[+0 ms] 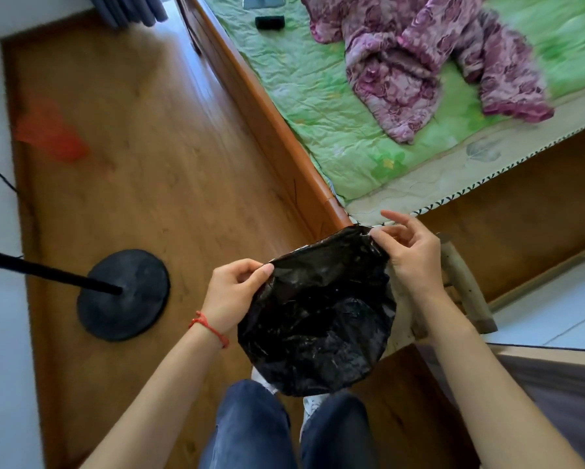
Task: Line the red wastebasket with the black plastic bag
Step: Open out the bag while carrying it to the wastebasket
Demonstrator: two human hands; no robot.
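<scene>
Both hands holding the black bag [318, 309] open in mid-air, above the knees.

Left hand [231, 296] pinches the bag's rim between thumb and curled fingers; right hand [411, 257] pinches the far rim, with a couple of fingers sticking out loose. The bag hangs between them, mouth spread, and covers whatever is right below it, so I can't make out the wastebasket for sure. A blurry red thing [49, 133] on the floor at left is too smeared to tell. The bed [318, 106] with a purple blanket [429, 59] fills the top right, a black lamp base [123, 294] sits left of the hands, and a wooden stool [467, 286] is partly hidden behind the right hand.
</scene>
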